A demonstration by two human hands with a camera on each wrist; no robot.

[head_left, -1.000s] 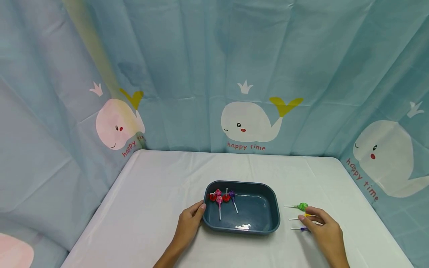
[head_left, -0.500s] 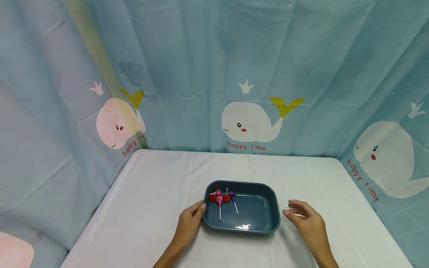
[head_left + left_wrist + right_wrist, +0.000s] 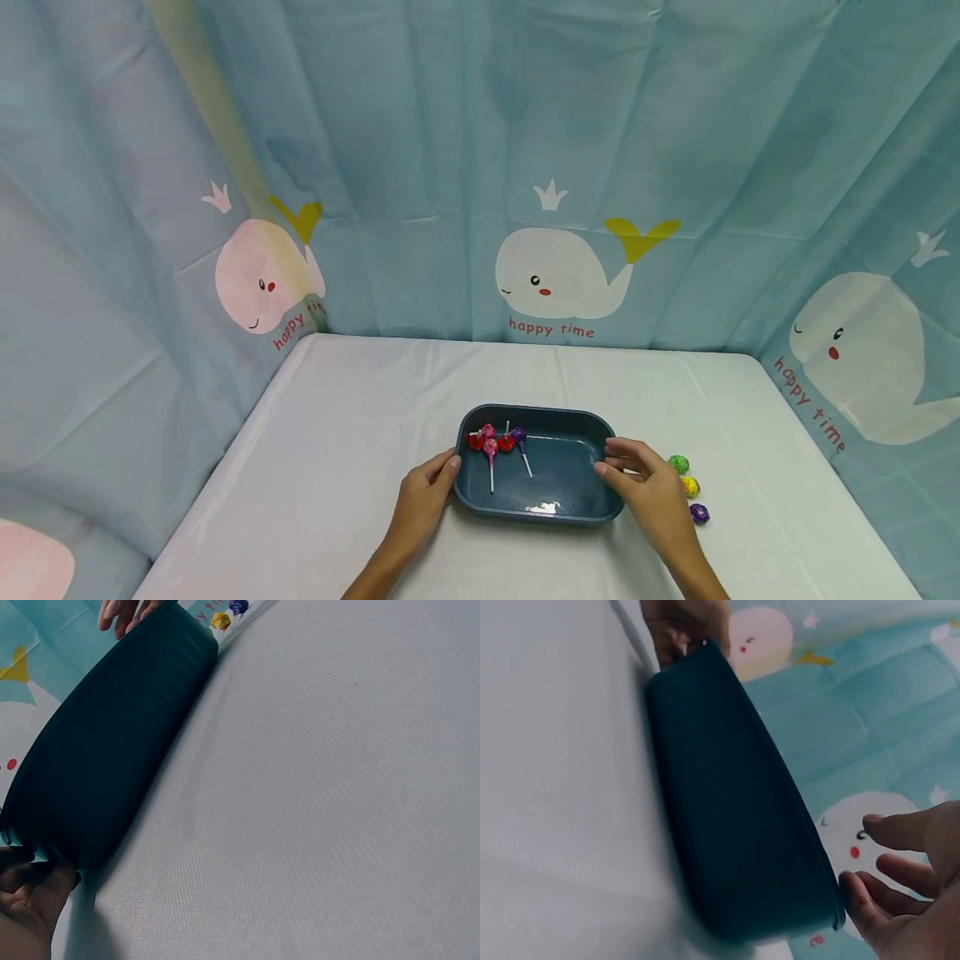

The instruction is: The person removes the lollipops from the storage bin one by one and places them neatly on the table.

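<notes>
My left hand (image 3: 429, 500) grips the left end of a dark blue-green rectangular tray (image 3: 562, 483), its thumb over the rim. My right hand (image 3: 651, 492) hovers at the tray's right end, thumb and fingertips reaching over the rim. In the right wrist view the right hand's fingers (image 3: 892, 832) are spread and relaxed, one fingertip right at the rim, with nothing held between them. Inside the tray's left half lie several wrapped lollipops: a pink one (image 3: 491, 448), red ones (image 3: 507, 443) and a purple one (image 3: 520, 435).
Right of the right hand, a green lollipop (image 3: 678, 464), a yellow lollipop (image 3: 691, 487) and a purple lollipop (image 3: 700, 514) lie in a column, their sticks hidden behind the hand. A white cloth (image 3: 360, 417) covers the table. A whale-print curtain (image 3: 420, 167) stands behind.
My right hand has moved left from the loose lollipops to the tray's right rim, uncovering their wrapped heads. My left hand and the tray stay put.
</notes>
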